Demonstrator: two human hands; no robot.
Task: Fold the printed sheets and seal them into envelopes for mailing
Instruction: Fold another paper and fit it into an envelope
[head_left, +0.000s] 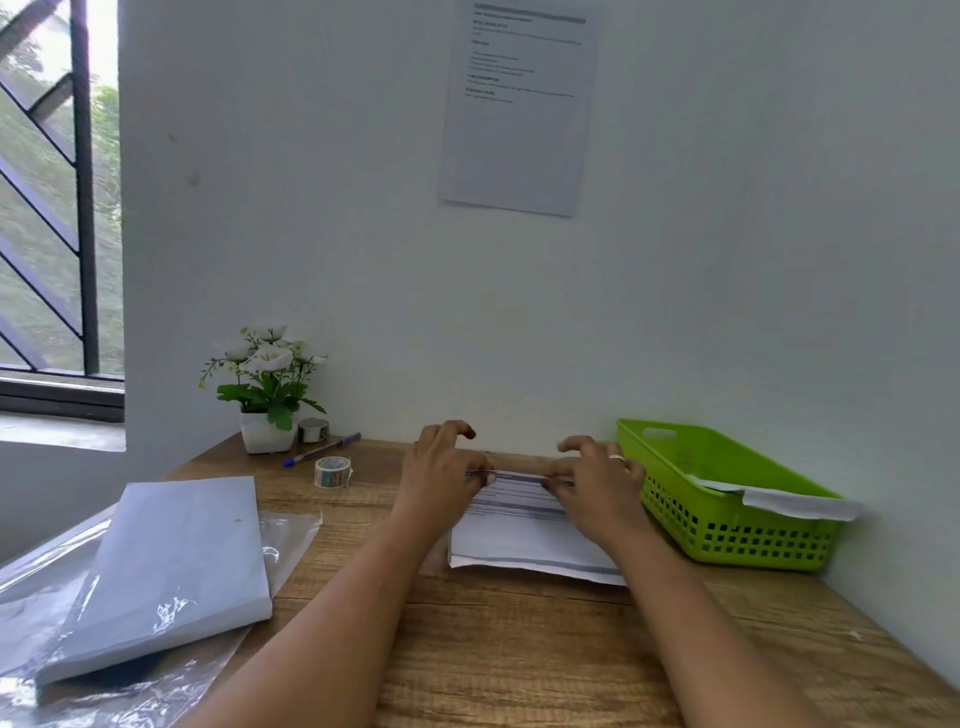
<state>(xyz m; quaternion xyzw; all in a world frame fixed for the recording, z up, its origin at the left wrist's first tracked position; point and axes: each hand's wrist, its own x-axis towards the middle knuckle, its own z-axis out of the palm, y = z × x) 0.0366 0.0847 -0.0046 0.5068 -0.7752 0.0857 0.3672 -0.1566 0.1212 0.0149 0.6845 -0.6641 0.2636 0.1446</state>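
Nearest us, the wooden table is cut off by the bottom edge. Our left arm and right arm cross it toward the wall.

At lower left a white stack lies on crumpled clear plastic wrap. We cannot tell whether it is sheets or envelopes, and the wrap runs out of the frame.

Our left hand and right hand each pinch the raised far edge of the printed sheet between thumb and forefinger. The other fingers are curled and lifted above it. Our hands hide the sheet's far corners, and its print is too blurred to read. A second pale edge shows under its near side, so there may be more than one layer.

What shows of the sheet lies mid-table with its long axis left to right. The held edge runs the same way, and the near edge is skewed, its right corner closer to us.

Just right of the sheet, a green basket holds white paper that hangs over its right rim; what kind, we cannot tell.

Farther left stand a flower pot, two tape rolls and a pen.
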